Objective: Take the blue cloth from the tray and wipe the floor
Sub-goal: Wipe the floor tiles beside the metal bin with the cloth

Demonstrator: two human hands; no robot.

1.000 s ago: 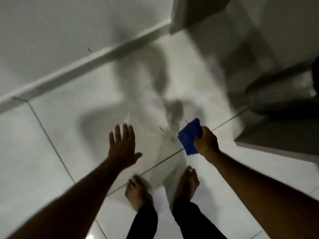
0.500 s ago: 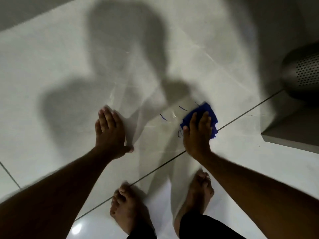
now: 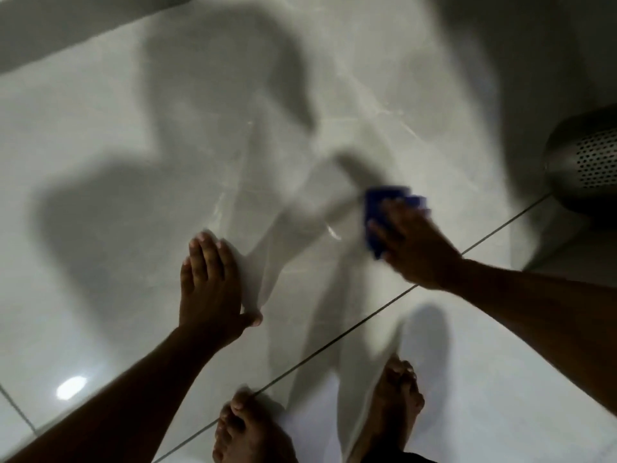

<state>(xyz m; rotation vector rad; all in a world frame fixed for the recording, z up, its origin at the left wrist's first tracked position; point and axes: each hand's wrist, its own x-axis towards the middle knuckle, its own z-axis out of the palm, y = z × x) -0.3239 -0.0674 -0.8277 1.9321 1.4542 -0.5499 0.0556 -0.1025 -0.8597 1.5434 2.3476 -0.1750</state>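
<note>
The blue cloth point(image 3: 379, 208) lies flat on the glossy white tiled floor point(image 3: 167, 155), right of centre. My right hand point(image 3: 414, 243) presses down on it with fingers spread over its near part; the hand and cloth are motion-blurred. My left hand point(image 3: 210, 282) rests palm-down on the floor to the left, fingers together, holding nothing. No tray is in view.
A perforated metal bin point(image 3: 587, 162) lies at the right edge beside a raised ledge point(image 3: 574, 259). My two bare feet point(image 3: 397, 399) stand at the bottom. A dark grout line point(image 3: 334, 345) runs diagonally across the floor. A wall base crosses the top left.
My right hand brought the cloth down onto the floor and has slid it to the right. My left hand came down and planted flat on the tile. The view dropped closer to the floor.
</note>
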